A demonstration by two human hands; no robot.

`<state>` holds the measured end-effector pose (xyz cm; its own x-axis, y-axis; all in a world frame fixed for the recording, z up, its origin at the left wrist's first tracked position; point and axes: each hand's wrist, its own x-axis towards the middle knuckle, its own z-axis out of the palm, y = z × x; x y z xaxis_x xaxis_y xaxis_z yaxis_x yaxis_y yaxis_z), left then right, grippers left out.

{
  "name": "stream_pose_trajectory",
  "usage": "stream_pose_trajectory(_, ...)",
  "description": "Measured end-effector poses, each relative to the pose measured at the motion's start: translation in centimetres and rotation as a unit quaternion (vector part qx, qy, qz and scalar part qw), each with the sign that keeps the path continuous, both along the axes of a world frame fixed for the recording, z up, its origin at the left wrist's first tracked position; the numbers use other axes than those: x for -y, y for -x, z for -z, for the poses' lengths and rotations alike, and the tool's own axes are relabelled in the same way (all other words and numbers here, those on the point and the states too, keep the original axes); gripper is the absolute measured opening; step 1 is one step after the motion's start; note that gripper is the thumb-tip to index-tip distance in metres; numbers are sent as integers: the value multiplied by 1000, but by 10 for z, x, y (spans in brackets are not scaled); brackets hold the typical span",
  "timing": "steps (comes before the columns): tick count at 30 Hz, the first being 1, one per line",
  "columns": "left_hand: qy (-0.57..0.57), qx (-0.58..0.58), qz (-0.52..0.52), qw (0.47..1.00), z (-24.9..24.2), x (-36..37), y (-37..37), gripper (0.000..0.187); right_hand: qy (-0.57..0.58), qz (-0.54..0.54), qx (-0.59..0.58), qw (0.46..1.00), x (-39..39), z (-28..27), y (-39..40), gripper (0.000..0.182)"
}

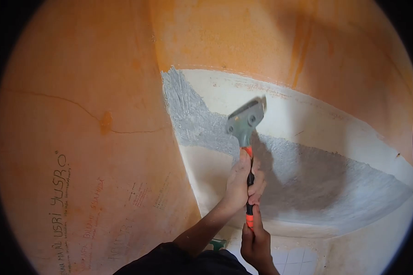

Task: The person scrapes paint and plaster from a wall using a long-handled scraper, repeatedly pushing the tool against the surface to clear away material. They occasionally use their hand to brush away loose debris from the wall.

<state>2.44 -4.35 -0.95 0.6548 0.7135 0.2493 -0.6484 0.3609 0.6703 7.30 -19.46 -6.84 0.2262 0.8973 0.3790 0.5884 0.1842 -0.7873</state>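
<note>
A long-handled scraper [244, 127] with a grey-green head, bolts and a black and orange handle lies across the middle of the head view. Higher on the handle, my left hand [241, 181] has its fingers wrapped round the grip just below the head. Lower down, my right hand [258, 243] closes on the orange handle end. The scraper's blade edge overlaps a white strip [280, 107] of the surface in this view. Rough grey bare patches [307, 176] spread beside and below the head.
Orange painted wall [78, 119] fills the left side, with a thin crack and handwritten lettering [59, 192]. More orange paint [243, 36] borders the white strip above. At the bottom are white tiles [298, 261] and a green object [217, 244] partly behind my sleeve.
</note>
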Motion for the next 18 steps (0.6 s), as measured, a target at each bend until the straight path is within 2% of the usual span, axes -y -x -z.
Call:
stream_pose_trajectory(5, 2, -12, 20, 1000, 3, -2, 7, 48, 17, 25, -61, 998, 1, 3, 14, 56)
stream_pose_trajectory(7, -17, -20, -5, 1000, -3, -7, 8, 48, 23, -3, -54, 998, -9, 1, 12, 59)
stream_pose_trajectory(10, -28, -50, 0, 998, 9, -1, 10, 48, -14, 0, -64, 998, -5, 20, 18, 60)
stream_pose_trajectory(11, -30, -49, 2, 998, 8, -6, 9, 48, 26, -8, -107, 994, -4, 22, 19, 60)
stream_pose_trajectory(14, -69, -65, -27, 995, 2, -12, 14, 48, -36, -30, -84, 995, -22, 28, 18, 62)
stream_pose_trajectory(18, -73, -101, -47, 991, 15, -9, 17, 47, -23, -29, -126, 991, -21, 46, 26, 62)
